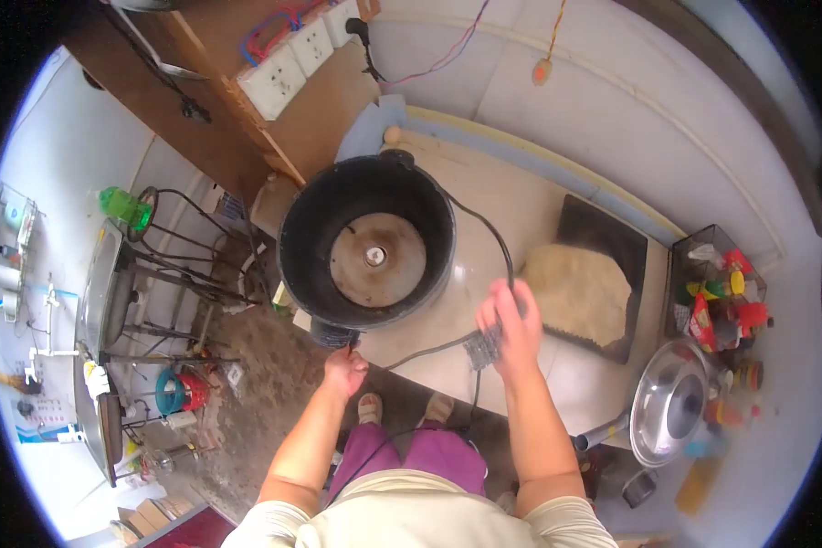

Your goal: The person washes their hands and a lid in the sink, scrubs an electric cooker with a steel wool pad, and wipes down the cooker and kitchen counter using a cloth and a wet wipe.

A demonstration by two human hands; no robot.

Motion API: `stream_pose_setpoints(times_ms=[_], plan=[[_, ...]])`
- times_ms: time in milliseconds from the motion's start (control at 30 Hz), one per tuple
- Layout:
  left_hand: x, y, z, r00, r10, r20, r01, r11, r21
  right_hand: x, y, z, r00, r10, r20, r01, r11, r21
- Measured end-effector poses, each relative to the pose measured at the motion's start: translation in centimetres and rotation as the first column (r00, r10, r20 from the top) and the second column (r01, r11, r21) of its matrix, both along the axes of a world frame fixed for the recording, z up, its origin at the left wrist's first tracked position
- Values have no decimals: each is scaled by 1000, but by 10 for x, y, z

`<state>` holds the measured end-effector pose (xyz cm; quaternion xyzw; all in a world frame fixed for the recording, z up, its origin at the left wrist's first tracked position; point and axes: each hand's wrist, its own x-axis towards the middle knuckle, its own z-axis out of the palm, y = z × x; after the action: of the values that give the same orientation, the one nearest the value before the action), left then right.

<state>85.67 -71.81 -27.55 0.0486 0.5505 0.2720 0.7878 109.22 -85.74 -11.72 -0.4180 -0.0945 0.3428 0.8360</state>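
Observation:
A black cooker shell [301,247] stands on the pale countertop, with a round, stained heating plate [352,274] and a central knob inside. Its black power cord [484,224] loops off the right side towards my right hand [510,329]. The fingers of that hand are closed around the cord and a grey, rough-textured wad [482,349] whose kind I cannot make out. Just below the shell's front handle [334,333], my left hand [345,370] pinches a stretch of the cord. Between both hands the cord runs slightly slack, and another length hangs below my right hand.
Right of the shell lies a dark board [644,274] bearing a tan sheet [580,288]. A lid [671,402], a black handle [601,431] and a wire basket [717,242] of packets stand further right. Sockets [292,68] hang above; a metal sink [105,301] is at left.

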Motion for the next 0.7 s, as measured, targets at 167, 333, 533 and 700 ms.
stream_pose_setpoints(times_ms=[167,333,533,700], plan=[[-19,7,-38,991,-107,78,106,994,14,29,38,31,998,12,-67,-7,996,87],[-19,7,26,927,-306,-219,336,935,117,20,108,63,950,270,159,-281,958,54],[-78,36,51,822,-338,-458,521,770,368,48,172,40,947,230,222,-164,946,-281],[-56,85,88,803,-137,-580,564,491,664,50,197,25,970,150,192,-79,939,-335]])
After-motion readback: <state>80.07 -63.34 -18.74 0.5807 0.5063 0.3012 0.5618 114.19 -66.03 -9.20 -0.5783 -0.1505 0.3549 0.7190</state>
